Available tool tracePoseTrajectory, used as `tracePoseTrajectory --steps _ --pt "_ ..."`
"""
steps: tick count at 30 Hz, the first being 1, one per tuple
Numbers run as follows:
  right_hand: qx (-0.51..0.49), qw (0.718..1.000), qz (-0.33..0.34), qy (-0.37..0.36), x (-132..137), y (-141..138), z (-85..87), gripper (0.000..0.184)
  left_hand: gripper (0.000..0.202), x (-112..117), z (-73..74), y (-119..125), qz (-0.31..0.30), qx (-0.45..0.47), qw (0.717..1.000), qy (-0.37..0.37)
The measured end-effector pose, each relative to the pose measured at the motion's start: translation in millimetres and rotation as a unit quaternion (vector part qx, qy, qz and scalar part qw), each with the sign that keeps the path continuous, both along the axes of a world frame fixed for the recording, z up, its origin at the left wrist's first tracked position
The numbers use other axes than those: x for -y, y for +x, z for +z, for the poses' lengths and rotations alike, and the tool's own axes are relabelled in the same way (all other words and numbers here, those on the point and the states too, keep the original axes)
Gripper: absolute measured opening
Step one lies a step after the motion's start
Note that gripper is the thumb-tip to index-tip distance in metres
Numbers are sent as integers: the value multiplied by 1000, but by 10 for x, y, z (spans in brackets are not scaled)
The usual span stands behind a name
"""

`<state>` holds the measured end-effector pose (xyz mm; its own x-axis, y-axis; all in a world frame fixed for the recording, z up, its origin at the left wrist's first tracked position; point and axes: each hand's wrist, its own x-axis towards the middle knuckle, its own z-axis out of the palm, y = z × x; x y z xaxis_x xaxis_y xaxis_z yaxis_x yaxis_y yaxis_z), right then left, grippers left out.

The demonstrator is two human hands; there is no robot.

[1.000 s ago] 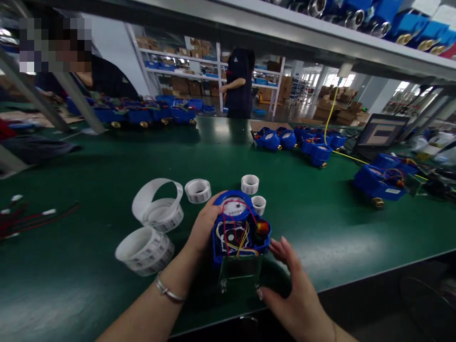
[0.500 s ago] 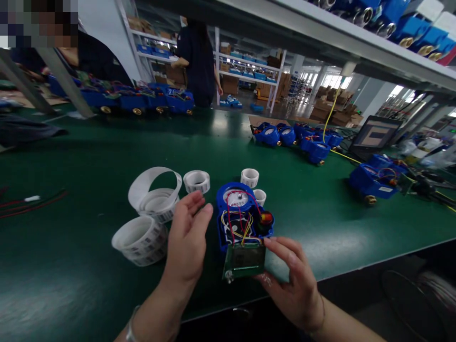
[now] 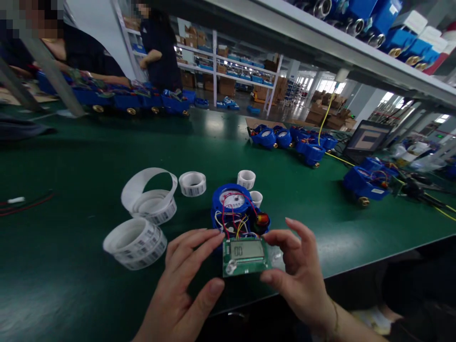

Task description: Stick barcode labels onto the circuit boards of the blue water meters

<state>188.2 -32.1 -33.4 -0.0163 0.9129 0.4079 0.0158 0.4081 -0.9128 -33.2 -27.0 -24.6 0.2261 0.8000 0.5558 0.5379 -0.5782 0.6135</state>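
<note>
A green circuit board [image 3: 245, 268] with a small display faces up, wired to a blue water meter [image 3: 216, 202] just behind it. My right hand [image 3: 299, 270] grips the board's right edge between thumb and fingers. At its left edge is my left hand [image 3: 188, 280], fingers stretched and thumb apart; the fingertips reach the upper left corner, though contact is hard to tell. Red, yellow and white wires [image 3: 242, 225] run from the board into the meter's open housing. Digits show on the display [image 3: 247, 250].
Rolls of barcode labels [image 3: 137, 242] stand to the left, with a smaller roll [image 3: 246, 179] behind the meter. Several blue meters [image 3: 265, 137] sit further back; another meter [image 3: 366, 180] is at right near a laptop [image 3: 368, 137]. Overhead runs a loaded shelf [image 3: 320, 33]. Co-workers [image 3: 160, 52] are beyond.
My left hand has moved right and down to the board's left edge. The board has tipped so its display faces me more, and digits now show. My view has shifted slightly.
</note>
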Motion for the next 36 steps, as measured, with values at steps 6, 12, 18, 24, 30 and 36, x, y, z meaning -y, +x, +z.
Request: tracePoseTrajectory --steps 6,12,18,24,30,36 --pt "-98 985 89 -111 -227 46 381 66 27 -143 313 180 96 63 993 8" --pt "-186 942 105 -260 -489 36 725 46 37 -357 583 269 153 86 983 -55" --pt "-170 927 131 -309 -702 61 928 38 45 -524 703 250 184 64 978 -80" --pt "-199 922 118 -310 -739 53 926 36 51 -697 700 208 205 53 972 -103" --pt "-249 899 123 -339 -600 26 804 37 53 -907 825 223 178 -1 973 -146" --pt "-299 862 166 -374 -485 67 658 30 55 -1044 870 239 120 -24 975 -187"
